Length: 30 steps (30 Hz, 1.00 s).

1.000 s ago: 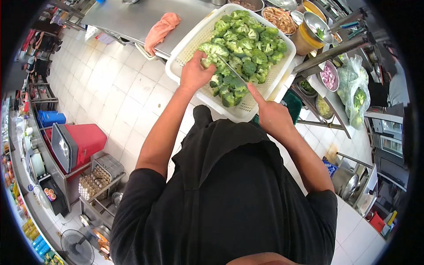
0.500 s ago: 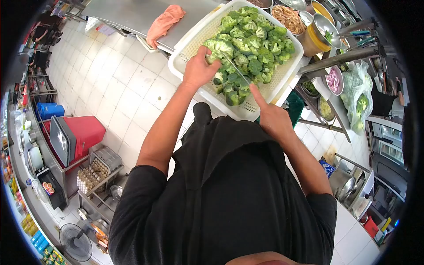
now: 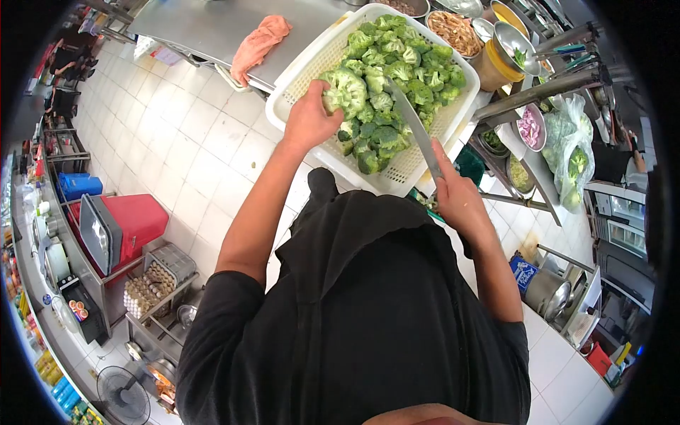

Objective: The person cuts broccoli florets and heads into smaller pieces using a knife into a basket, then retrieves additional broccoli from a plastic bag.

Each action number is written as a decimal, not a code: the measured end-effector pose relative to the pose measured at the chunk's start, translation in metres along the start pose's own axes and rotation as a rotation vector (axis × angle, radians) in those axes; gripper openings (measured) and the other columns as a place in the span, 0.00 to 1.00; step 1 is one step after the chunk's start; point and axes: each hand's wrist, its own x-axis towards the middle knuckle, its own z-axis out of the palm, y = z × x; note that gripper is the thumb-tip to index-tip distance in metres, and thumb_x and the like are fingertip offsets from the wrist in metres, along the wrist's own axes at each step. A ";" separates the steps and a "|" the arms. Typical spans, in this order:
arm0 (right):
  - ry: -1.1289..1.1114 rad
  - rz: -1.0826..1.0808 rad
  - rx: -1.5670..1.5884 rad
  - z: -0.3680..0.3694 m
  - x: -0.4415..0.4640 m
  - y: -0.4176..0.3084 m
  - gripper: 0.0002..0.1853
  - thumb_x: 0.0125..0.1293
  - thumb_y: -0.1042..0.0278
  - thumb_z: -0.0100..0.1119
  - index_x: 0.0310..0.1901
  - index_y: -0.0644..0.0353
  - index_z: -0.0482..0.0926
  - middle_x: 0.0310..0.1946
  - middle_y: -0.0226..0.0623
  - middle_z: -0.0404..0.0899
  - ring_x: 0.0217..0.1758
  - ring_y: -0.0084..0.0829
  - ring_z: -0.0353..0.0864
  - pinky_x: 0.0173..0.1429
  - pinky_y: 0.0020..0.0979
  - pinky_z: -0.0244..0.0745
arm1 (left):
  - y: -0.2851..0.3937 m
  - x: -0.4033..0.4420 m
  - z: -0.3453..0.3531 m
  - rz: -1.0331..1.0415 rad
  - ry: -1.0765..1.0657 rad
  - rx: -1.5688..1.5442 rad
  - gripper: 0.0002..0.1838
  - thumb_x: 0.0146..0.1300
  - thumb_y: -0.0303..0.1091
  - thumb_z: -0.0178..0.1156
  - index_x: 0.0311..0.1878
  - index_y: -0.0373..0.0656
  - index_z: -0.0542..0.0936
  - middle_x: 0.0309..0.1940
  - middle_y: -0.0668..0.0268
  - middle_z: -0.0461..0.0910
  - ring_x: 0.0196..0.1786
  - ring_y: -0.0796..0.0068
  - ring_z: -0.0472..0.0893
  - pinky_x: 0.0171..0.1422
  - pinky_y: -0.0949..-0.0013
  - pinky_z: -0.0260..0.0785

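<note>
A white perforated basket (image 3: 283, 106) holds a heap of cut broccoli florets (image 3: 397, 71). Over its left part, my left hand (image 3: 310, 119) is closed on a large broccoli head (image 3: 344, 92), whose pale stems show. My right hand (image 3: 460, 197) grips a knife (image 3: 414, 126) by its handle, which the fingers mostly hide. The broad blade points up and left over the florets, its tip a little right of the broccoli head and apart from it.
An orange cloth (image 3: 261, 48) lies on the steel table (image 3: 205, 32), left of the basket. Bowls of food, one with shredded brown pieces (image 3: 455, 34), stand at the right. A plastic bag (image 3: 569, 152) hangs beside a metal rail. A red bin (image 3: 131, 223) stands at the left.
The knife has come away from the broccoli head, and its blade now shows broad side up. My right hand has moved right and down. The broccoli head has turned in my left hand.
</note>
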 end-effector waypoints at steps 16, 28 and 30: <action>-0.087 -0.215 -0.454 -0.010 0.015 -0.015 0.52 0.58 0.80 0.54 0.82 0.34 0.47 0.23 0.49 0.80 0.28 0.49 0.83 0.35 0.51 0.77 | 0.005 -0.007 -0.012 0.256 -0.068 0.104 0.25 0.54 0.27 0.65 0.57 0.42 0.72 0.47 0.48 0.79 0.52 0.45 0.80 0.57 0.51 0.73; -0.129 -0.195 -0.175 -0.013 0.032 -0.011 0.46 0.62 0.79 0.52 0.81 0.39 0.51 0.28 0.55 0.81 0.35 0.57 0.83 0.42 0.53 0.76 | 0.001 -0.001 -0.004 0.315 -0.074 0.102 0.25 0.55 0.25 0.63 0.58 0.42 0.73 0.49 0.49 0.77 0.55 0.45 0.78 0.60 0.51 0.72; -0.142 -0.170 -0.046 -0.014 0.026 -0.006 0.43 0.65 0.76 0.52 0.81 0.39 0.52 0.29 0.57 0.81 0.35 0.58 0.83 0.43 0.54 0.76 | -0.003 -0.001 -0.004 0.316 -0.074 0.077 0.25 0.55 0.25 0.63 0.59 0.43 0.72 0.49 0.49 0.77 0.55 0.45 0.78 0.61 0.51 0.72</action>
